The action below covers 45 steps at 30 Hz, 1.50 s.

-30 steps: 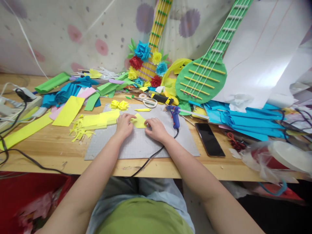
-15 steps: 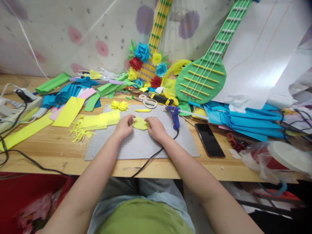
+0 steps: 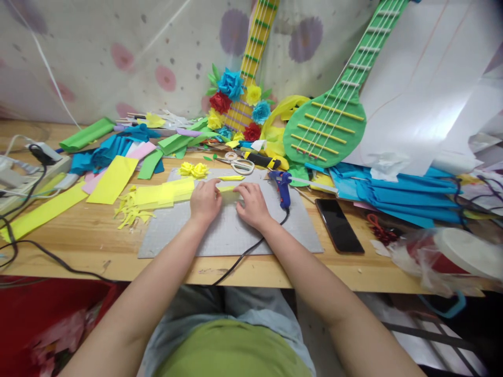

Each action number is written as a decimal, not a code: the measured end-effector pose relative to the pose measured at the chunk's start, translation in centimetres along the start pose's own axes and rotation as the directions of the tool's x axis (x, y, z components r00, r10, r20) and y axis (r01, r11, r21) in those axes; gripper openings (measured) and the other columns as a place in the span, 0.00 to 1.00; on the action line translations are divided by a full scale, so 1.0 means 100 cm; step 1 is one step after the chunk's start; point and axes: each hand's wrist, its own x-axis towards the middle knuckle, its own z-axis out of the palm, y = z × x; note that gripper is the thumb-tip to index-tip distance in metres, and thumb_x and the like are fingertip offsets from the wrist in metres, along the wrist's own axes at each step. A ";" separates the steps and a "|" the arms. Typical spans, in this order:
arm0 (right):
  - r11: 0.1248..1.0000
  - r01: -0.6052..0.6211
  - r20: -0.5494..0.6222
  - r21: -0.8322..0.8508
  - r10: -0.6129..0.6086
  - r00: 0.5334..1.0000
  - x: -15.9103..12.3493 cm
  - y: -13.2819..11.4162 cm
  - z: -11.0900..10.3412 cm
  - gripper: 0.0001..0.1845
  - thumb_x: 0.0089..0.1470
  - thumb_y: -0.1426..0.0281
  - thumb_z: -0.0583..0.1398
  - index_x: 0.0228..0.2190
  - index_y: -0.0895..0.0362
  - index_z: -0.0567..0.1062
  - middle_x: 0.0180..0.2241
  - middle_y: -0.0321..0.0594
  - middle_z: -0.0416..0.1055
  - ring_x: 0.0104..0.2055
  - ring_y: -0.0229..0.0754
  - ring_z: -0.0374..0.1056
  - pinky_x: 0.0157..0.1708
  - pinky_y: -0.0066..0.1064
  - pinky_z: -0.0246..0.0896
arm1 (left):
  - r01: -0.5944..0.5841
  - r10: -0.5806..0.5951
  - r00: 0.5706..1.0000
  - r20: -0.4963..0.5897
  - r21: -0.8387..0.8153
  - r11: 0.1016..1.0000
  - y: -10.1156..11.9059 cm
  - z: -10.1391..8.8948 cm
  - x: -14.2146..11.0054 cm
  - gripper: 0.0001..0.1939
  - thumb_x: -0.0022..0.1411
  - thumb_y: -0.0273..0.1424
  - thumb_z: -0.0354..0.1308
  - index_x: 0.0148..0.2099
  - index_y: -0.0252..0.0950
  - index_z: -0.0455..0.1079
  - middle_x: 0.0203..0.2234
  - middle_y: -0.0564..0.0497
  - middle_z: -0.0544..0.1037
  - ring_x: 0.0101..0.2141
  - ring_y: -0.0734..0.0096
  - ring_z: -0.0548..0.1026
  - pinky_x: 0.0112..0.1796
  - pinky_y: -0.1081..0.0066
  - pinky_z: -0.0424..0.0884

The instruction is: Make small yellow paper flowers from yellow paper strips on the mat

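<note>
A small piece of yellow crepe paper (image 3: 227,189) spans the gap between my hands, seen as a narrow strip. My left hand (image 3: 206,201) pinches its left end, the fingertips partly hidden behind the knuckles. At the right end, the curled fingers of my right hand (image 3: 252,206) grip the paper. Both hands are over a grey cutting mat (image 3: 230,235). Just beyond them lie a thin yellow rolled piece (image 3: 231,178) and yellow paper flowers (image 3: 193,169). Stacked yellow paper strips (image 3: 163,192) lie left of my left hand.
A blue glue gun (image 3: 282,188) lies right of my right hand, its black cord crossing the mat. Scissors (image 3: 240,165) and a utility knife (image 3: 259,160) lie behind. A phone (image 3: 339,225) is on the right. Paper-covered string instruments, one green (image 3: 324,131), lean at the back.
The yellow paper, earlier showing its broad face, now appears as a narrow strip, tilted or folded. My left hand has turned and shifted slightly right, and the right hand's fingers have curled more.
</note>
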 end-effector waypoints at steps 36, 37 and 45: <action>0.988 -0.142 0.047 0.065 0.140 0.989 0.003 0.009 0.014 0.05 0.48 0.72 0.56 0.26 0.56 0.73 0.38 0.43 0.66 0.45 0.44 0.57 0.49 0.38 0.54 | 0.031 -0.020 0.983 0.182 -0.056 0.998 -0.004 0.008 -0.001 0.10 0.49 0.26 0.51 0.32 0.38 0.73 0.29 0.48 0.71 0.37 0.62 0.66 0.42 0.64 0.63; 0.992 -0.108 0.062 0.063 0.104 0.993 0.002 0.009 0.013 0.06 0.47 0.74 0.56 0.27 0.56 0.73 0.39 0.43 0.66 0.46 0.44 0.56 0.49 0.37 0.54 | 0.031 -0.019 0.983 0.184 -0.063 0.998 -0.005 0.009 -0.001 0.10 0.49 0.25 0.51 0.32 0.38 0.73 0.29 0.48 0.71 0.37 0.62 0.66 0.42 0.64 0.63; 0.999 0.018 0.101 0.052 -0.023 0.995 -0.001 0.004 0.007 0.12 0.43 0.75 0.57 0.34 0.56 0.72 0.41 0.43 0.64 0.47 0.45 0.55 0.49 0.37 0.54 | 0.046 -0.030 0.981 0.190 -0.079 0.996 -0.009 0.011 0.001 0.12 0.49 0.23 0.50 0.32 0.39 0.73 0.28 0.48 0.70 0.37 0.63 0.66 0.42 0.63 0.63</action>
